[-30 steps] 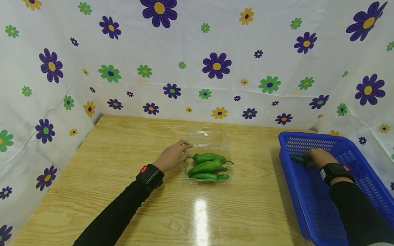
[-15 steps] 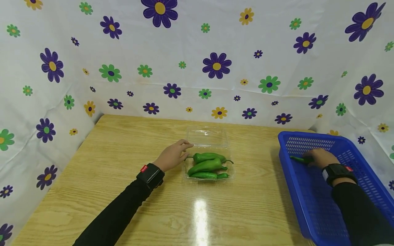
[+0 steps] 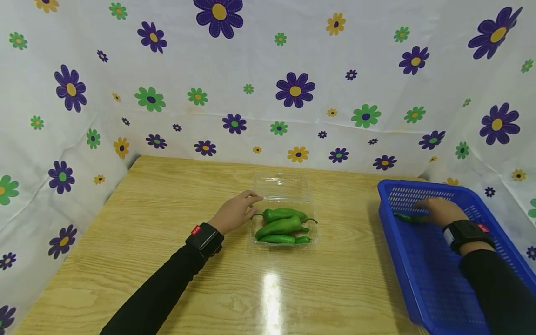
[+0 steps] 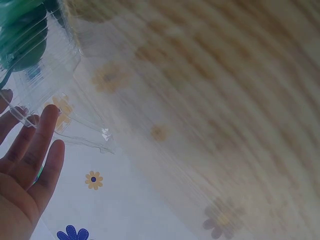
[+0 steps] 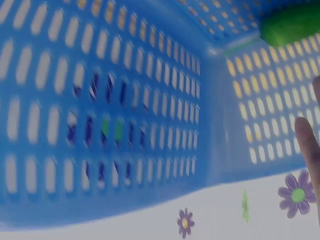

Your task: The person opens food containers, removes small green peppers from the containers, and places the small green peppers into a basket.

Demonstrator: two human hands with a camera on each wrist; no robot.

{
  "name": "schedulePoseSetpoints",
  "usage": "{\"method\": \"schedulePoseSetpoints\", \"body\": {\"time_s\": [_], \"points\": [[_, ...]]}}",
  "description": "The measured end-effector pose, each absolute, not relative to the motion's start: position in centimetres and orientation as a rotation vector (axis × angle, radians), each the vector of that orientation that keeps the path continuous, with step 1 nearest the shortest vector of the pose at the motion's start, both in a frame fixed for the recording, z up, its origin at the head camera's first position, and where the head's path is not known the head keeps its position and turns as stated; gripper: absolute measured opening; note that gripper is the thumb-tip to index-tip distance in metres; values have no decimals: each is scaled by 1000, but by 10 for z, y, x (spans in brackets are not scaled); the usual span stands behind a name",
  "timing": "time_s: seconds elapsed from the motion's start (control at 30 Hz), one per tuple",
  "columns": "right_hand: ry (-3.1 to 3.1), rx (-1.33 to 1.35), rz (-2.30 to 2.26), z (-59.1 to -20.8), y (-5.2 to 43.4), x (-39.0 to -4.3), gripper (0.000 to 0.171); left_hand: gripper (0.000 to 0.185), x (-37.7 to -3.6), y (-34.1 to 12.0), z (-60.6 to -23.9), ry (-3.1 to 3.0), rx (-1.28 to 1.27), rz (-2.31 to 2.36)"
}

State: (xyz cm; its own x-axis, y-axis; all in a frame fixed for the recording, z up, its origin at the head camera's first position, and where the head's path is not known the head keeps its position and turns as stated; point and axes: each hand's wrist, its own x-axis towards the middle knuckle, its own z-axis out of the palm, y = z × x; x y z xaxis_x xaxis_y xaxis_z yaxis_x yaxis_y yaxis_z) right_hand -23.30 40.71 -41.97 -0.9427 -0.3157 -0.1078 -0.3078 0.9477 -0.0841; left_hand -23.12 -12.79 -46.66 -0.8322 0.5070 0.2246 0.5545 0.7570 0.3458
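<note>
A clear plastic clamshell box (image 3: 315, 237) sits on the table with its lid (image 3: 281, 186) raised at the back. Inside lie several green peppers (image 3: 281, 227). At the box's left side, near the lid hinge, my left hand (image 3: 234, 211) touches the plastic with mostly straight fingers (image 4: 42, 135). My right hand (image 3: 445, 212) is down in the blue plastic basket (image 3: 402, 270), fingers (image 4: 50, 117) of the left apart from it. A single green pepper (image 3: 408, 217) lies by the right hand, partly hidden under it; in the right wrist view that pepper (image 5: 290, 25) shows clear of the visible fingers (image 5: 307, 140).
The wooden table (image 3: 176, 195) carries the box near its middle and the basket at its right edge. A white flowered cloth (image 3: 251, 60) stands behind and along both sides. The basket's slotted walls (image 5: 100, 100) rise around the right hand.
My right hand has shifted slightly right within the basket, its fingers now more extended above the pepper. The pepper has hardly moved. My left hand and the box stay put.
</note>
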Motion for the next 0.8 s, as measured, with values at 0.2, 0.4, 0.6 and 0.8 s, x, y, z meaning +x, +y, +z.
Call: {"method": "schedulePoseSetpoints", "body": {"time_s": [0.2, 0.4, 0.6, 0.8], "points": [[2980, -433, -130, -401, 405, -233, 38, 36, -233, -128, -466, -2840, -843, -610], [2996, -536, -117, -384, 399, -231, 36, 35, -230, -130, -469, -2842, -840, -598], [3063, -672, -39, -350, 375, -231, 36, 35, -228, -130, -467, -2840, -830, -640], [3160, -830, -8, -320, 338, -226, 35, 35, -228, -130, -466, -2853, -848, -632]]}}
